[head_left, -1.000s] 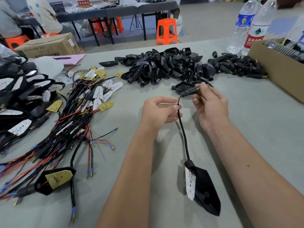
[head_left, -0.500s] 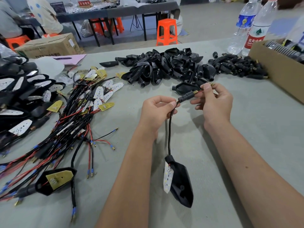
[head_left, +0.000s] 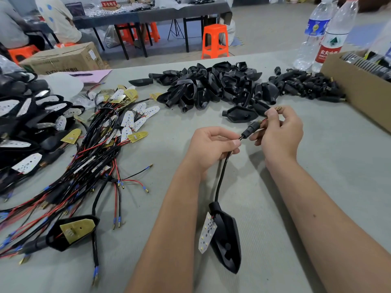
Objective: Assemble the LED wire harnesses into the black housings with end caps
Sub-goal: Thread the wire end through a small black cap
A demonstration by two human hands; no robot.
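Above the grey tabletop (head_left: pixel 317 166), the left hand (head_left: pixel 209 148) pinches the black cable (head_left: pixel 222 176) just below the end cap (head_left: pixel 250 130), while the right hand (head_left: pixel 279 132) grips the cap's far end and the brass-tipped wires (head_left: pixel 275 109). The cable hangs to a black housing (head_left: pixel 227 240) with its white LED board (head_left: pixel 208 232), near the table's front edge. Loose housings (head_left: pixel 211 85) lie heaped beyond the hands.

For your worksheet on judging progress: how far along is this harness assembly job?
Done: a stack of finished housings lies at far left. In hand: the left hand grips the cable while the right hand pinches the wire ends, with the end cap on the cable between them. Left: loose harnesses and a pile of empty housings.
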